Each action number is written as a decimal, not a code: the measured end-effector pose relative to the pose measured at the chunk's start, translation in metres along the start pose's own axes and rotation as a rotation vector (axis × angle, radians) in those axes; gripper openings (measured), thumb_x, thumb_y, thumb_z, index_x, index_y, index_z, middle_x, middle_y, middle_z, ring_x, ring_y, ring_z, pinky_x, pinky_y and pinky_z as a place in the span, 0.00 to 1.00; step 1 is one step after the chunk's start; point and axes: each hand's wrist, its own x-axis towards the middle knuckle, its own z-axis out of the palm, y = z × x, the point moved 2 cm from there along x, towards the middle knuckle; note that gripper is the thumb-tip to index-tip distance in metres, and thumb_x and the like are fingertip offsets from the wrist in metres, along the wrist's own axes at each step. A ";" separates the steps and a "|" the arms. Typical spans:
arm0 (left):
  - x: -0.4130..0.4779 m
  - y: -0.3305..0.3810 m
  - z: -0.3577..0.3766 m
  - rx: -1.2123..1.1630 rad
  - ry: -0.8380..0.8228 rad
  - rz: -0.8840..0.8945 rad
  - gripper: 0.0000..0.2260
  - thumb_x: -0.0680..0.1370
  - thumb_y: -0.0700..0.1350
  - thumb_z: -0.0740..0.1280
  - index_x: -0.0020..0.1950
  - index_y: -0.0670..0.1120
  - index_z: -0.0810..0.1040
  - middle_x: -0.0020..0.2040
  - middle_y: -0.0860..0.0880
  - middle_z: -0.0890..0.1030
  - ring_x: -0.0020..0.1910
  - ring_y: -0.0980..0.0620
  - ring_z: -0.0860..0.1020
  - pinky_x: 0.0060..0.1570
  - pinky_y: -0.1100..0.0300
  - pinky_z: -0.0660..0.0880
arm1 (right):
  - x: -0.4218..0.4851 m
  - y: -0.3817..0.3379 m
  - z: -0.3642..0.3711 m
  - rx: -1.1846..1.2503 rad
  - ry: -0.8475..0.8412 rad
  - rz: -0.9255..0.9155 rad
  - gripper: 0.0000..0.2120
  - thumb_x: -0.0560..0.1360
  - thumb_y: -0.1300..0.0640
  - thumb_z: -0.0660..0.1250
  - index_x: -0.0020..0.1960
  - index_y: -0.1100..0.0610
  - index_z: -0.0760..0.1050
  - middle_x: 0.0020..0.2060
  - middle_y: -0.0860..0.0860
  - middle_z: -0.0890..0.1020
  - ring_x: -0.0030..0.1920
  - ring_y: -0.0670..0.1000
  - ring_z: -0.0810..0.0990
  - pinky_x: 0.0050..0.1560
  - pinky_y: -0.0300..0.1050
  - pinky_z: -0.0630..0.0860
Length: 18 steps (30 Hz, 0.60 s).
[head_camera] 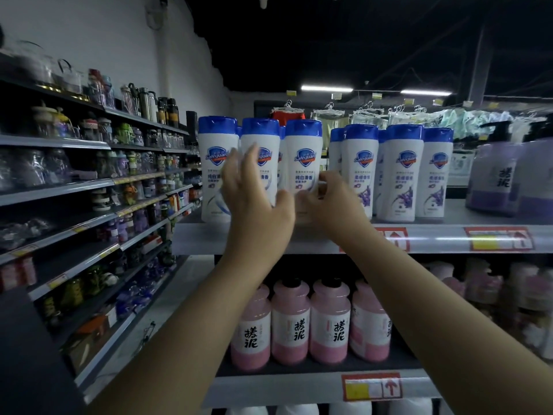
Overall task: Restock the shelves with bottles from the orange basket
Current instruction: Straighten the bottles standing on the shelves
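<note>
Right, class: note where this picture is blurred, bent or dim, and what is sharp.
Head view: the left hand is motion-blurred; the Safeguard bottle in the right hand reads sharp; the wide lens bows the side shelves; the ceiling is dark, two strip lights glaring.

Flasks (pixel 155 106) & glass jugs (pixel 67 76) on L-side racks (pixel 54 142); bagged clothes (pixel 466 118) on hangers (pixel 288 104) at back; 2 strip lights (pixel 326 89) lit overhead; white wall (pixel 119 40) upper L.

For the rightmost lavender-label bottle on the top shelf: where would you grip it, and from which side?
Grip the lavender-label bottle at its upper body, below the blue cap, coming from the front-right. It stands upright with its right side open; a neighbour crowds its left.
</note>
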 end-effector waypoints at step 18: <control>0.032 -0.056 -0.032 0.317 0.016 -0.193 0.27 0.75 0.41 0.64 0.73 0.43 0.59 0.66 0.41 0.71 0.61 0.40 0.74 0.56 0.45 0.73 | -0.003 -0.008 0.015 -0.080 0.123 -0.057 0.20 0.71 0.59 0.68 0.58 0.58 0.62 0.52 0.55 0.78 0.51 0.56 0.79 0.46 0.49 0.77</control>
